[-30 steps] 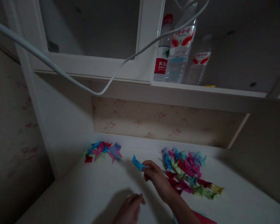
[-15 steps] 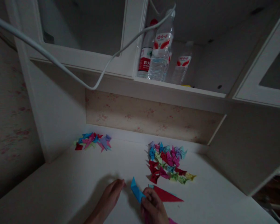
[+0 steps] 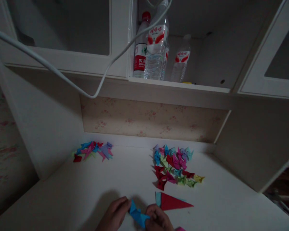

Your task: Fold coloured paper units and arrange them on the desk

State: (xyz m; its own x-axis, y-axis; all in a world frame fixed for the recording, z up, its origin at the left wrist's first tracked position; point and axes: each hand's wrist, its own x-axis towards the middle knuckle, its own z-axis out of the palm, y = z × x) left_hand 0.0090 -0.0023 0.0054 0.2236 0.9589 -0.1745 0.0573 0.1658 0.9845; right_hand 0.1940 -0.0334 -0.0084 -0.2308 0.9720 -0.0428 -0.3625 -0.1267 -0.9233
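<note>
A blue folded paper piece (image 3: pixel 137 217) is held over the white desk between my two hands. My left hand (image 3: pixel 116 212) pinches its upper left end with closed fingers. On its right end, my right hand (image 3: pixel 159 219) is closed with curled fingers. Just beyond the right hand lies a red paper triangle (image 3: pixel 174 202), with light blue paper (image 3: pixel 158 199) showing beneath it. A bit of pink paper (image 3: pixel 180 228) peeks out beside the right hand at the bottom edge, mostly out of frame.
Many small folded paper pieces (image 3: pixel 175 162) in several colours cluster at the back right of the desk (image 3: pixel 125 179). Another pile of folded paper (image 3: pixel 93 150) sits at the back left. Overhead, a white cable (image 3: pixel 69 84) hangs before a shelf with plastic bottles (image 3: pixel 156 51).
My left hand has come right and down and now grips the blue paper, which earlier only my right hand held. The view has tilted and shifted slightly.
</note>
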